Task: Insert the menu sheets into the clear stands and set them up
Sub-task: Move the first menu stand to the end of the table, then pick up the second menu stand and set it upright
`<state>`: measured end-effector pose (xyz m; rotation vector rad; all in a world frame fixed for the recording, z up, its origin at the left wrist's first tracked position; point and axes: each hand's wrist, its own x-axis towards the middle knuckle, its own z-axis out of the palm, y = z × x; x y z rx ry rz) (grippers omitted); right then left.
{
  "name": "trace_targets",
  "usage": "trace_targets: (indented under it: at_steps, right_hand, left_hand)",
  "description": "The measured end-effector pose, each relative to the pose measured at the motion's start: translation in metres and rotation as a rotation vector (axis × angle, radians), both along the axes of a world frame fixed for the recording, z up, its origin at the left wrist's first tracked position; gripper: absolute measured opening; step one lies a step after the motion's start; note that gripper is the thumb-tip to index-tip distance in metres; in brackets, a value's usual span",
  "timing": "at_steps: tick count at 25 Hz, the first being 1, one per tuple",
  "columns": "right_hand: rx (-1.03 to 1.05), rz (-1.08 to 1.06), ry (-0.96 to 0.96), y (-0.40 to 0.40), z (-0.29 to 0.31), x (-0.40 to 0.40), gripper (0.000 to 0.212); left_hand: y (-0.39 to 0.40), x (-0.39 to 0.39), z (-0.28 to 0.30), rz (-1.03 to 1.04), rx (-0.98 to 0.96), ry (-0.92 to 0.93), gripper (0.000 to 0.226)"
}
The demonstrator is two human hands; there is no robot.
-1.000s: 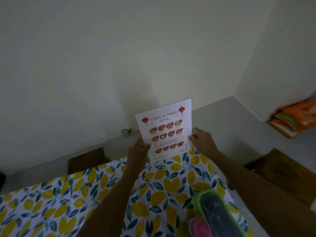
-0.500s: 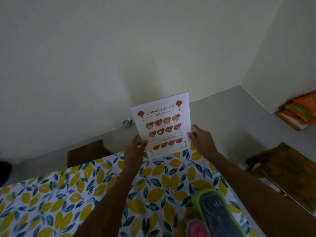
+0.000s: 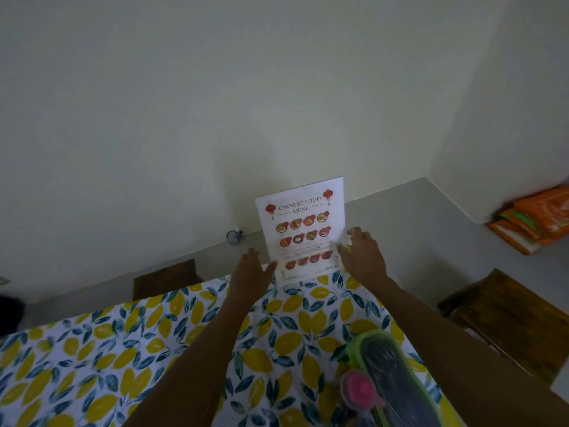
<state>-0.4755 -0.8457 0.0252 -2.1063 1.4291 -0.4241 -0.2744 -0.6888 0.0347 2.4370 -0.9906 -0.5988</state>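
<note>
Fingers (image 3: 354,234) of both hands now spread, off the upright menu stand (image 3: 303,229), no longer pinching its edges.

Chinese food menu sheet (image 3: 303,229), upright, apparently in clear stand, table's far edge

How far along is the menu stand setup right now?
Done, it seems: one Chinese food menu stands upright at the far edge of the lemon-print tablecloth, facing the camera, presumably in its clear stand, though the stand itself is hard to make out. In hand: the left hand and right hand flank it with fingers spread, not gripping. Left: no other sheets or stands are in view, so I cannot tell.
</note>
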Motion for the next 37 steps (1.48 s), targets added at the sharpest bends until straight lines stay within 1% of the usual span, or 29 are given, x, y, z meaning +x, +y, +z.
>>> trace_targets:
  at_steps: [2, 4, 7, 9, 11, 14, 17, 21, 23, 26, 28, 31, 37]
  right_hand:
    - [-0.126, 0.113, 0.119, 0.024, 0.019, 0.002, 0.048]
    - [-0.201, 0.242, 0.225, 0.052, 0.035, 0.008, 0.054]
    - [-0.217, 0.415, 0.347, 0.103, 0.054, 0.023, 0.063]
    - [-0.204, 0.475, 0.343, 0.148, 0.065, 0.037, 0.064]
    - [-0.202, 0.517, 0.338, 0.202, 0.075, 0.053, 0.064]
    - [-0.186, 0.572, 0.357, 0.284, 0.081, 0.081, 0.066]
    - [-0.211, 0.655, 0.367, 0.38, 0.083, 0.113, 0.066]
    - [-0.174, 0.776, 0.348, 0.501, 0.078, 0.161, 0.067]
    - [-0.145, 0.826, 0.336, 0.553, 0.075, 0.183, 0.069]
    - [-0.162, 0.888, 0.326, 0.622, 0.072, 0.214, 0.068]
    - [-0.17, 0.923, 0.328, 0.656, 0.07, 0.233, 0.067]
    - [-0.153, 0.969, 0.332, 0.685, 0.062, 0.26, 0.066]
    - [-0.063, 0.971, 0.331, 0.713, 0.027, 0.331, 0.068]
  left_hand:
    - [0.024, -0.002, 0.016, -0.066, 0.044, -0.199, 0.062]
    - [0.052, -0.002, 0.031, -0.139, 0.041, -0.383, 0.065]
    - [0.105, 0.006, 0.049, -0.197, 0.043, -0.511, 0.064]
    - [0.151, 0.018, 0.057, -0.199, 0.088, -0.547, 0.068]
    - [0.204, 0.032, 0.06, -0.185, 0.109, -0.539, 0.074]
    - [0.29, 0.051, 0.062, -0.142, 0.101, -0.501, 0.076]
    - [0.398, 0.069, 0.062, -0.08, 0.125, -0.496, 0.079]
    - [0.541, 0.093, 0.065, 0.041, 0.196, -0.442, 0.079]
    - [0.605, 0.104, 0.067, 0.107, 0.216, -0.45, 0.078]
    - [0.687, 0.124, 0.071, 0.245, 0.204, -0.476, 0.071]
    - [0.728, 0.138, 0.069, 0.31, 0.22, -0.446, 0.072]
    - [0.768, 0.157, 0.065, 0.395, 0.229, -0.394, 0.072]
    - [0.81, 0.223, 0.041, 0.543, 0.182, -0.228, 0.077]
